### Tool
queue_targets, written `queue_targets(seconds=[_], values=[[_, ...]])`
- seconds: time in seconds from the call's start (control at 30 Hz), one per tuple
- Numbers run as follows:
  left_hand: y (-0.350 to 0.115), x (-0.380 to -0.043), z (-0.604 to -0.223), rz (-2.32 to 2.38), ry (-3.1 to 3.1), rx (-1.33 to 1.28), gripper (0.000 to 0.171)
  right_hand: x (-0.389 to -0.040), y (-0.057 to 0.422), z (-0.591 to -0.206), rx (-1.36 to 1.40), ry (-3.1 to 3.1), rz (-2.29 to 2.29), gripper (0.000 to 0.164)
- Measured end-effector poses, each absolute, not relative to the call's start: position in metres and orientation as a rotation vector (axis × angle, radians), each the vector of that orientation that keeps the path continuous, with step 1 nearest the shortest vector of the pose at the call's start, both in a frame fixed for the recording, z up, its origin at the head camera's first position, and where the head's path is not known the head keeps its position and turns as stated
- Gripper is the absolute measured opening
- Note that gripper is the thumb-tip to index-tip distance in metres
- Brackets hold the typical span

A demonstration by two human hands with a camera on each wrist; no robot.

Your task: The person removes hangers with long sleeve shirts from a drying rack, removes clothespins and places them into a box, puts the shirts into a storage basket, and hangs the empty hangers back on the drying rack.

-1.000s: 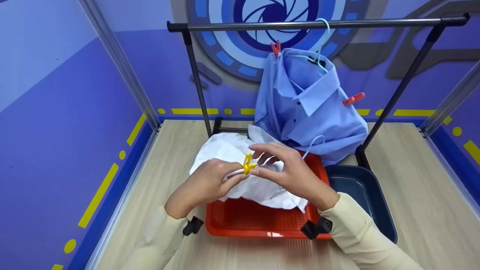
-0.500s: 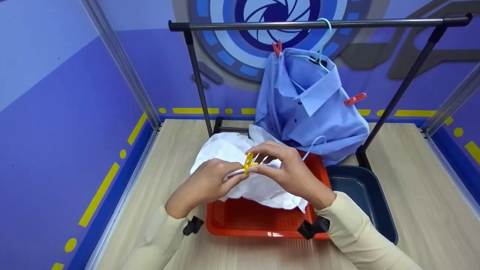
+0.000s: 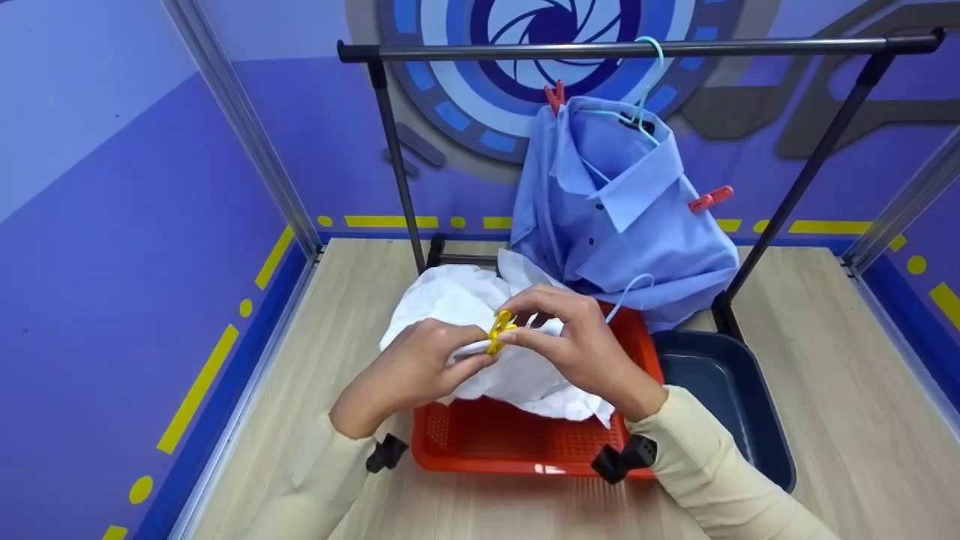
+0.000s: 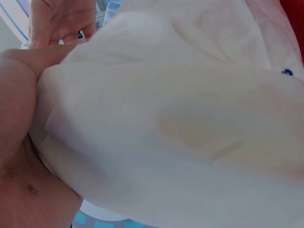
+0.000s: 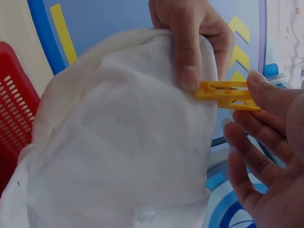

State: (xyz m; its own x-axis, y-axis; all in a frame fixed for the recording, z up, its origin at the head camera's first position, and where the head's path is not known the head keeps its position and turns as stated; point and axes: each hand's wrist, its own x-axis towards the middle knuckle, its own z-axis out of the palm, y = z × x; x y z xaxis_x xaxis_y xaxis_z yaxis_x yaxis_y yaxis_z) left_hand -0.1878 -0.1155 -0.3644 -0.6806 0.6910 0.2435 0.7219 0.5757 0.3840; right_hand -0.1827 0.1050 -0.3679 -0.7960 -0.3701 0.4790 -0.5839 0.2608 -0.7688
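My left hand [image 3: 416, 364] grips a folded edge of a white garment [image 3: 442, 292], which hangs bunched over a red basket [image 3: 517, 469]. A yellow clothespin [image 5: 221, 92] sits over that edge, just beside my left thumb in the right wrist view. My right hand [image 3: 581, 341] pinches the clothespin's outer end between thumb and index finger, its other fingers loosely bent. White cloth [image 4: 166, 118] fills most of the left wrist view and hides the clothespin there. A light blue hook [image 3: 634, 285] rises beside the garment's right side.
Behind, a blue shirt [image 3: 637, 232] hangs by a light blue hanger [image 3: 649, 67] from a black rack [image 3: 487, 52]. Two red clothespins are on it, one at the left shoulder [image 3: 554, 97], one at the right [image 3: 711, 199]. A dark tray [image 3: 776, 442] lies right of the basket.
My right thumb and index finger have come in from the right and taken hold of the clothespin's end, and it has tilted slightly rightward. My left hand has stayed put.
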Motion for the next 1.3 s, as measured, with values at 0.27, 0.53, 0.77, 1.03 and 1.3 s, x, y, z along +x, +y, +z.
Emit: queue_targets(seconds=[0.27,0.53,0.77,1.03,1.3], values=[[-0.1165,-0.1874,-0.3641,-0.714,-2.768,-1.200,0.019,-0.1826,0.1044,-0.3699,0.849,-2.297,1.655,0.016],[-0.1170,-0.1884,-0.3651,-0.728,-2.794,-1.186,0.017,-0.1824,0.1050,-0.3701,0.838,-2.234,1.711,0.012],[-0.1178,-0.1878,-0.3659,-0.738,-2.791,-1.191,0.016,-0.1821,0.1062,-0.3700,0.840,-2.187,1.716,0.012],[-0.1185,-0.1881,-0.3680,-0.736,-2.770,-1.177,0.017,-0.1810,0.1064,-0.3693,0.829,-2.163,1.713,0.009],[-0.1191,-0.1893,-0.3694,-0.749,-2.753,-1.173,0.016,-0.1806,0.1135,-0.3709,0.749,-2.189,1.708,0.010]])
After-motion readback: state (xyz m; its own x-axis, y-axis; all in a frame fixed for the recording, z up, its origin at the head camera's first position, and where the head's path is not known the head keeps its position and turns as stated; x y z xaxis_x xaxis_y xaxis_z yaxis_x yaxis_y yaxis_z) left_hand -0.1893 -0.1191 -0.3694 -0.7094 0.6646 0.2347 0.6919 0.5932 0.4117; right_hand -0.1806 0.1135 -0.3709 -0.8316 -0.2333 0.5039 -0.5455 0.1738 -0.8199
